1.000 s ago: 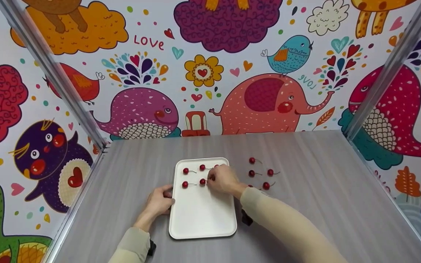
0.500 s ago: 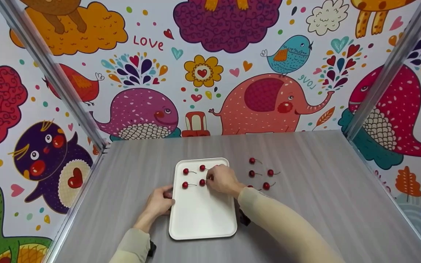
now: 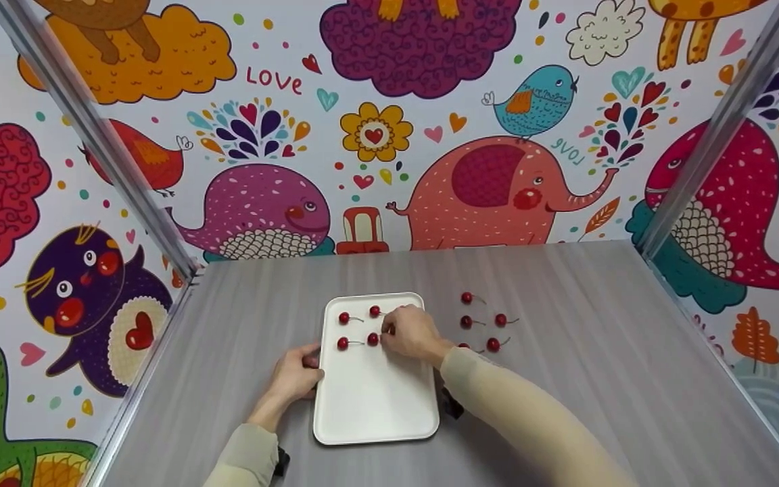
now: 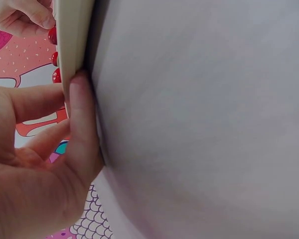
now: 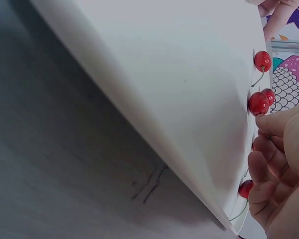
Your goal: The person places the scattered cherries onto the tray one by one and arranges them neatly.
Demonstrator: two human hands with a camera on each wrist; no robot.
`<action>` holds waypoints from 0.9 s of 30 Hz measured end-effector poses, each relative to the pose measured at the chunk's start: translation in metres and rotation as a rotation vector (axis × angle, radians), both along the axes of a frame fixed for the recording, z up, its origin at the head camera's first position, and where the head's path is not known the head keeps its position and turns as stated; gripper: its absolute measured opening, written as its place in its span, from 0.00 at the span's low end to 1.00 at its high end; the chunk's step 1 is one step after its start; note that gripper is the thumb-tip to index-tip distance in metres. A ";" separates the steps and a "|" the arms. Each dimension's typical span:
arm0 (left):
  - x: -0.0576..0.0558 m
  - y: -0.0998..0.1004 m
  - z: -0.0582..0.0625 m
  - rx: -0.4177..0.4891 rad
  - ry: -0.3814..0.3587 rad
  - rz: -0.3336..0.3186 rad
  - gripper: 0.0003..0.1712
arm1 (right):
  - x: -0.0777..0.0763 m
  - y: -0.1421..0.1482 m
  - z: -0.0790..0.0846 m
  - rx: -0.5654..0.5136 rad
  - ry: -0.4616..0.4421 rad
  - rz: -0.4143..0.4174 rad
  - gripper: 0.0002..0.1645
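Your left hand (image 3: 295, 373) grips the tray (image 3: 376, 402) by its left edge, and your right hand (image 3: 413, 333), nearer the cherry (image 3: 372, 339) lying on the tray just left of its fingers, seems to pinch that fruit's hidden, right-pointing stem.

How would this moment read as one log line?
left hand: holds edge of white tray | right hand: pinches cherry at stem end | table: more cherries right of tray
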State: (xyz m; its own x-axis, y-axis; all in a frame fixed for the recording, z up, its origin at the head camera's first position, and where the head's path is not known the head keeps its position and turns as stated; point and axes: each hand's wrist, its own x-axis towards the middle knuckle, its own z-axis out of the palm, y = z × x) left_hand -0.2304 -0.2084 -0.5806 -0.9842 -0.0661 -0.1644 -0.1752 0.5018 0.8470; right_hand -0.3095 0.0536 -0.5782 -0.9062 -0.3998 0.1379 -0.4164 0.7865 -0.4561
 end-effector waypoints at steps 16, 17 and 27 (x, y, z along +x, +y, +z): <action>0.001 0.000 0.000 -0.013 -0.007 0.004 0.39 | 0.000 0.005 -0.001 0.015 0.022 -0.014 0.07; 0.001 0.000 0.000 -0.012 -0.007 0.004 0.39 | 0.000 0.006 -0.001 0.011 0.015 -0.019 0.07; 0.002 -0.001 0.001 -0.010 0.004 0.002 0.39 | 0.003 0.019 0.008 -0.048 -0.006 -0.025 0.06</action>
State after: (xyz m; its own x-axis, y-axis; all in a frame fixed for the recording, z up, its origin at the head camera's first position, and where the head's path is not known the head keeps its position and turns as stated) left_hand -0.2287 -0.2091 -0.5796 -0.9847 -0.0701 -0.1595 -0.1728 0.5099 0.8427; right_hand -0.3061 0.0726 -0.5707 -0.9165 -0.3703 0.1510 -0.3943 0.7735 -0.4962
